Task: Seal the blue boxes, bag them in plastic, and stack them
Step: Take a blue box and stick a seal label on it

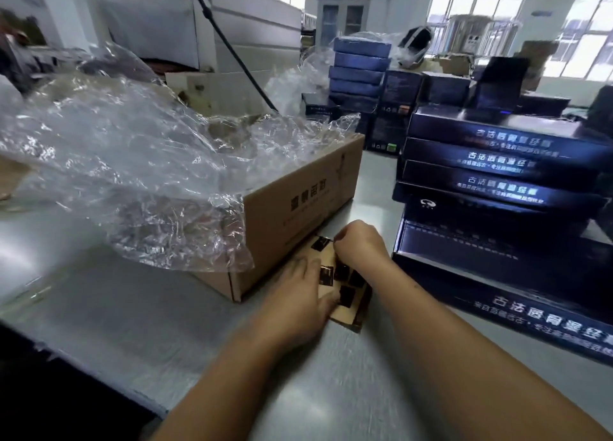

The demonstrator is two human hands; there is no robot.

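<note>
Pinching a small dark square sticker (321, 243) at lower centre was the right hand (360, 246) | left hand (295, 298) lay flat on the brown cardboard sheet (346, 318) | glossy dark-blue boxes (497, 162) sat stacked right

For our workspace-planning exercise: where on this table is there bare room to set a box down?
Bare table in front of the cardboard carton, left of the left hand; a narrow strip between carton and blue box stack. The right side and back are crowded.

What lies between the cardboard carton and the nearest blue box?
Head view: a brown sticker sheet, pressed by the left hand, the right hand pinching a sticker.
</note>
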